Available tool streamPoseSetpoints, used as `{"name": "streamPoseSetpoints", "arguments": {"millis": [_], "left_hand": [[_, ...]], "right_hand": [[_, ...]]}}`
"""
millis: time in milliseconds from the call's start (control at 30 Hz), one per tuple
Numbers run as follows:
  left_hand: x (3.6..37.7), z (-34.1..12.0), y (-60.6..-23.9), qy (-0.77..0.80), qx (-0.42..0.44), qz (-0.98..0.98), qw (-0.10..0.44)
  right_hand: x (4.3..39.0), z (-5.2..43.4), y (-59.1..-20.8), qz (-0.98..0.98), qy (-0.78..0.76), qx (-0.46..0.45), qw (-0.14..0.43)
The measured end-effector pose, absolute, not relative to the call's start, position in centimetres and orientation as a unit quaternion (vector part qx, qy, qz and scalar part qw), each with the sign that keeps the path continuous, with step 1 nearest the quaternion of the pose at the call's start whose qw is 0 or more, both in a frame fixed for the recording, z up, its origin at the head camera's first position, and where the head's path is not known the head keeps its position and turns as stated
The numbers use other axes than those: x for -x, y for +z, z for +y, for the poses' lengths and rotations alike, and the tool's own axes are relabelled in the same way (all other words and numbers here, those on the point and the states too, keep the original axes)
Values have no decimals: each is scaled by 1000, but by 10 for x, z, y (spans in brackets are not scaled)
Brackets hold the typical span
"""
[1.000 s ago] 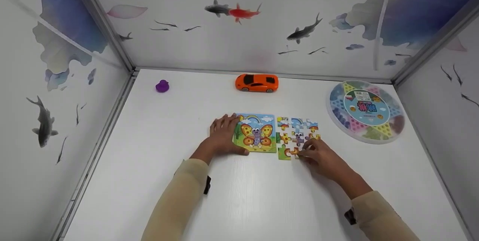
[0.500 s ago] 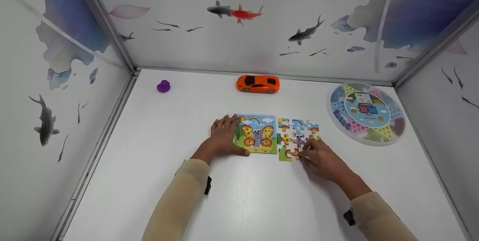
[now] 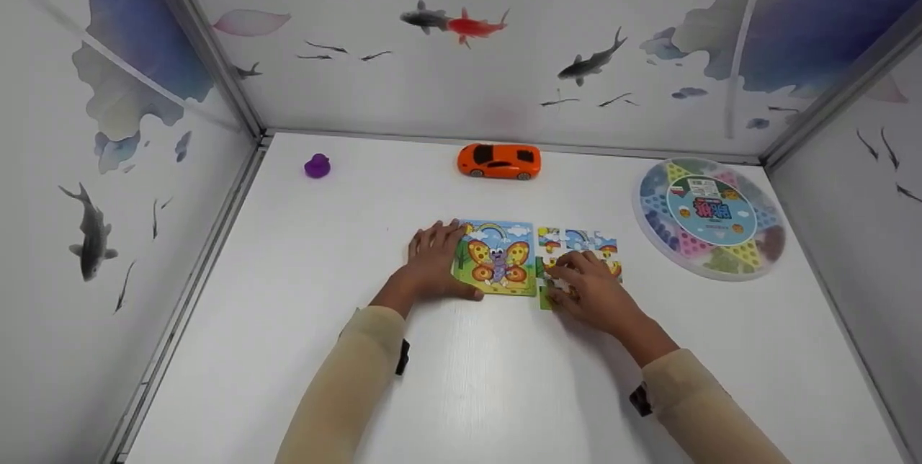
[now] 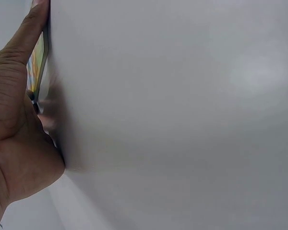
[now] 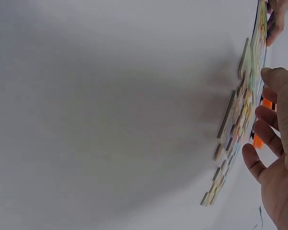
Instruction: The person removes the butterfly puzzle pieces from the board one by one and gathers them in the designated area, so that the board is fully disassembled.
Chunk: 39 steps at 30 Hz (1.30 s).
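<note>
A square butterfly picture puzzle board (image 3: 498, 260) lies flat on the table. Along its left side rests my left hand (image 3: 434, 262), fingers straight and thumb stretched toward the lower edge; the left wrist view shows the thumb (image 4: 26, 36) beside the board's edge. Just right of the board are several loose jigsaw pieces (image 3: 578, 238) in rows. Over their left and middle part is my right hand (image 3: 594, 291), which hides some of them. In the right wrist view its loosely bent fingers (image 5: 269, 136) are above the pieces, with nothing visible between them.
An orange toy car (image 3: 498, 161) stands at the back of the white table (image 3: 468, 392). A small purple toy duck (image 3: 317, 166) sits back left. To the right lies a round clear case (image 3: 709, 219) of coloured pieces. Printed walls enclose the back and sides.
My right hand has moved left over the loose jigsaw pieces, away from the lower middle one its fingertips were at. The left hand keeps its place at the board.
</note>
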<state>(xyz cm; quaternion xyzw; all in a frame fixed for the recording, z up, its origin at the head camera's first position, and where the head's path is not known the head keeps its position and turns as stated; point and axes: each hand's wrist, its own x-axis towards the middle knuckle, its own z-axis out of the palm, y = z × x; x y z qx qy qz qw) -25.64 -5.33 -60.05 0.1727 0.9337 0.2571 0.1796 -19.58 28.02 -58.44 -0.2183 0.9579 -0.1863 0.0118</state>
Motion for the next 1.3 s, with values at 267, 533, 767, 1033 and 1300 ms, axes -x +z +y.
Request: {"name": "streamPoseSetpoints", "arguments": {"millis": [267, 533, 767, 1033, 1300], "left_hand": [[256, -52, -600, 253, -169, 936, 180], [257, -51, -600, 248, -168, 937, 181], [254, -53, -597, 270, -175, 931, 174], [256, -54, -601, 253, -174, 934, 181], [257, -53, -602, 256, -170, 934, 183]], "right_hand": [[212, 248, -589, 959, -188, 209, 34], [221, 223, -579, 970, -150, 173, 78], [224, 209, -574, 974, -104, 179, 96], [224, 203, -574, 974, -90, 183, 99], [224, 203, -575, 974, -87, 181, 102]]}}
